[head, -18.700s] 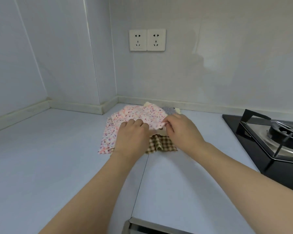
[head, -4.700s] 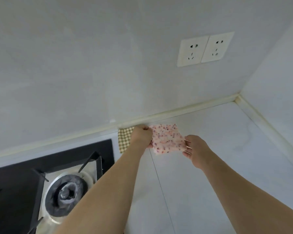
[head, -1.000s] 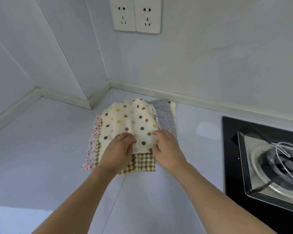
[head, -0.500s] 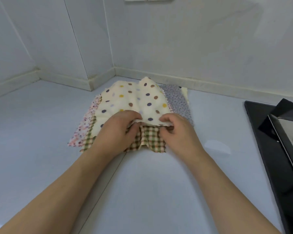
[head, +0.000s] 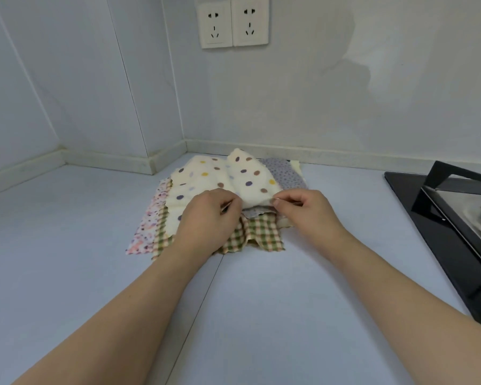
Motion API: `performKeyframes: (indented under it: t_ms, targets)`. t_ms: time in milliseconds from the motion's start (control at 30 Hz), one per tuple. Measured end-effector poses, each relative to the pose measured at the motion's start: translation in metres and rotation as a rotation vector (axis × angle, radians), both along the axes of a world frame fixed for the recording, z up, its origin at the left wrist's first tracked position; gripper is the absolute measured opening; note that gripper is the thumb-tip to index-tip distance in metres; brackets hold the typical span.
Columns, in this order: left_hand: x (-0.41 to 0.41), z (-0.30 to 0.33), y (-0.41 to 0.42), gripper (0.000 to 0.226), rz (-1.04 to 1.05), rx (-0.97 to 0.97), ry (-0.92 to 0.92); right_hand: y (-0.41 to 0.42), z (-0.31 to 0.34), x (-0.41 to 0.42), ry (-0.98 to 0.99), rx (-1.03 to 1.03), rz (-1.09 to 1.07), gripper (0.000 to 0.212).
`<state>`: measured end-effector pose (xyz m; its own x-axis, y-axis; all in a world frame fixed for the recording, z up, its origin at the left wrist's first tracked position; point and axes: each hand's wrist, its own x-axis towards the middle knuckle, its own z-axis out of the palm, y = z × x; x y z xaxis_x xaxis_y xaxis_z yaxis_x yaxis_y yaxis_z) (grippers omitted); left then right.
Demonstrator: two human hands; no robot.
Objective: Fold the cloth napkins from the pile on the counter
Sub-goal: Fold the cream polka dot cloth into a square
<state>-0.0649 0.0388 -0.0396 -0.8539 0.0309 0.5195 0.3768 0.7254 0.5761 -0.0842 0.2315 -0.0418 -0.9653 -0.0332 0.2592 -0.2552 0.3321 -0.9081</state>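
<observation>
**Both hands on the top napkin of the pile**

Centrally, on the pale counter (head: 67, 273), near the inner wall corner: a loose pile of cloth napkins, no basket or tray holding them, just fabric stacked on the bare surface.

- Polka-dot napkin (head: 220, 176) on top: cream cloth, scattered brown, purple and yellow dots. Rumpled; a ridge stands up along its middle toward the far edge, and its near edge is raised off the layer below.
- Left hand (head: 208, 220): fingers curled over the near edge of the polka-dot napkin, gripping it (thumb hidden under the hand).
- Right hand (head: 306, 215): thumb and forefinger pinch the same near edge, just beside the left hand; other fingers curled in.
- Checked napkin (head: 258, 232), green and tan, lies under the hands; near edge wavy, sticking out toward the viewer.
- Pink floral napkin (head: 150, 220) shows along the left side of the pile, flat.
- Grey speckled napkin (head: 286, 173) shows at the right, partly under the dotted one; a strip of it also visible in the gap between the hands.

Surroundings: double wall socket (head: 233, 22) above the pile; black hob (head: 439, 218) well apart at the right edge.
</observation>
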Motion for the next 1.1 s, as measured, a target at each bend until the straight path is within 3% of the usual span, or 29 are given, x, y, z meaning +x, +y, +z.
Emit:
performKeyframes:
  t_ms: [100,267,333,467,600,867,1100]
  targets:
    - [0.001,0.005,0.002,0.022,-0.005,0.066,0.107,0.000,0.006,0.001,-0.013,-0.134,0.022,0.009]
    - [0.004,0.009,0.002,0.023,0.067,-0.155,0.285,-0.008,0.029,0.013,0.162,-0.169,-0.065,0.016]
    - [0.015,0.017,0.003,0.020,0.124,-0.144,0.299,-0.013,0.038,0.026,0.212,-0.169,-0.088,0.019]
    - [0.050,0.052,0.006,0.025,0.160,0.025,0.248,-0.018,0.070,0.062,0.293,-0.181,-0.109,0.017]
    - [0.096,0.108,0.010,0.021,0.042,0.131,0.115,-0.002,0.123,0.110,0.355,-0.114,-0.153,0.013]
    - [0.183,0.206,0.024,0.029,-0.042,0.135,0.040,0.064,0.207,0.213,0.351,-0.066,-0.244,0.016]
    - [0.190,0.210,0.034,0.031,-0.097,0.070,-0.050,0.104,0.207,0.225,0.283,0.270,-0.303,0.022]
